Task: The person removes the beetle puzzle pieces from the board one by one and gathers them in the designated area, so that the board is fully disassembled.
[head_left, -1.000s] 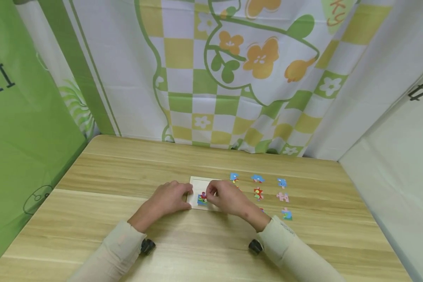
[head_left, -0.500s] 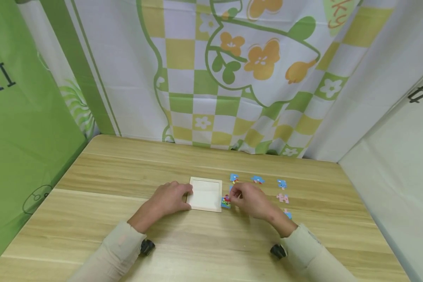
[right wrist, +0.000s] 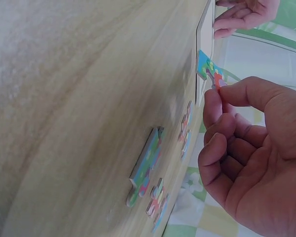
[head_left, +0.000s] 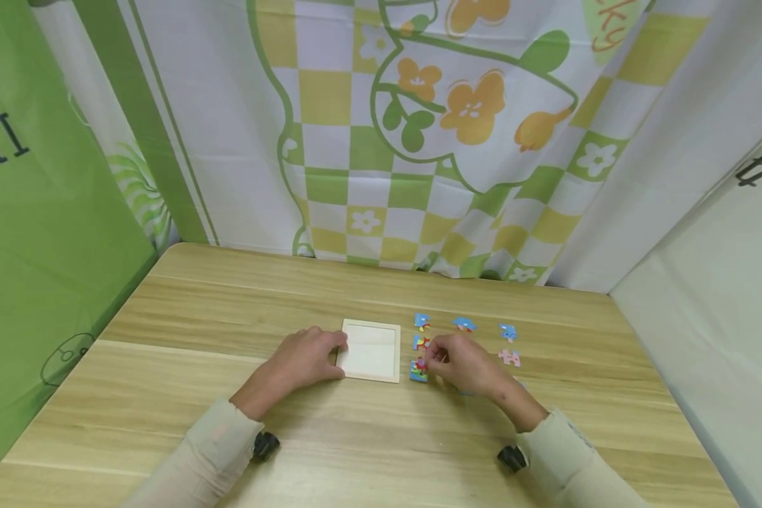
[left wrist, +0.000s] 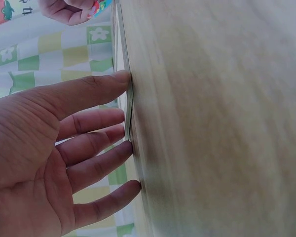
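Observation:
A square, shallow wooden puzzle tray (head_left: 371,378) lies on the table with no pieces in it. At its left side is my left hand (head_left: 303,356), thumb and fingers spread and mostly straight, their tips touching the tray's edge (left wrist: 130,106). To the right of the tray, my right hand (head_left: 466,363) pinches a blue, green and red jigsaw piece (right wrist: 204,65) between thumb and index finger. In the right wrist view its other fingers are curled. The held piece (head_left: 417,370) is just in front of a red and yellow jigsaw piece (head_left: 420,343).
More jigsaw pieces lie in loose rows at the right: blue ones (head_left: 422,321) at the back and a pink one (head_left: 509,358) farther right. My right hand partly hides others; a green-edged piece (right wrist: 147,160) shows in the right wrist view. A patterned curtain (head_left: 368,176) hangs behind the table.
My right hand has carried the pinched jigsaw piece from over the tray to the right, beside the other pieces. The tray's whole floor now shows. My left hand has stayed in place.

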{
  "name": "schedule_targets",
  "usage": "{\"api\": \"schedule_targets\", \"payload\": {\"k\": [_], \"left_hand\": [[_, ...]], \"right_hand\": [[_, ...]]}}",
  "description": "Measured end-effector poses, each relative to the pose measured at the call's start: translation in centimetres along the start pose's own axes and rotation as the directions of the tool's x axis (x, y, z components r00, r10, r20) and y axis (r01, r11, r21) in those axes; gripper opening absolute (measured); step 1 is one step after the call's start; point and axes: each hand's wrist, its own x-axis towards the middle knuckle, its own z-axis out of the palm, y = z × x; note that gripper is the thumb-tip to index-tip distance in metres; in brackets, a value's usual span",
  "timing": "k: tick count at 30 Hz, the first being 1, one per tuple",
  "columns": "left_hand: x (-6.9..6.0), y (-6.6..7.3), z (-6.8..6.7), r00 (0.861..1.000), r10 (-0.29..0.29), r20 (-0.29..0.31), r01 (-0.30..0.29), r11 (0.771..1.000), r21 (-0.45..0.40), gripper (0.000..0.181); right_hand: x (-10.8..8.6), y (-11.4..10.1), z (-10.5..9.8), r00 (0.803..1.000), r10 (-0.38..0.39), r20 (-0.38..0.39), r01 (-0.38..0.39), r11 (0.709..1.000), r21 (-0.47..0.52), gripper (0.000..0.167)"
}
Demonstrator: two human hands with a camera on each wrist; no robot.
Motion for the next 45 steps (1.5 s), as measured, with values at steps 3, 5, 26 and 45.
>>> {"api": "schedule_targets", "payload": {"k": [3, 5, 26, 45], "left_hand": [[0.0, 0.1, 0.0, 1.0, 0.001, 0.004, -0.001, 1.0, -0.001, 0.031], [0.0, 0.1, 0.0, 1.0, 0.0, 0.007, 0.0, 1.0, 0.0, 0.031], [-0.2, 0.2, 0.2, 1.0, 0.02, 0.021, -0.019, 1.0, -0.017, 0.035], [-0.9, -0.7, -0.3, 0.997, 0.083, -0.003, -0.083, 0.995, -0.054, 0.049]], "right_hand": [[0.0, 0.1, 0.1, 1.0, 0.0, 0.002, 0.0, 1.0, -0.001, 0.013], [-0.1, 0.2, 0.2, 1.0, 0.005, 0.007, -0.005, 1.0, -0.006, 0.013], [-0.2, 1.3, 0.5, 0.999, 0.04, -0.001, -0.04, 0.998, -0.049, 0.012], [0.5, 0.5, -0.1, 0.999, 0.02, -0.033, -0.021, 1.0, -0.023, 0.007]]}}
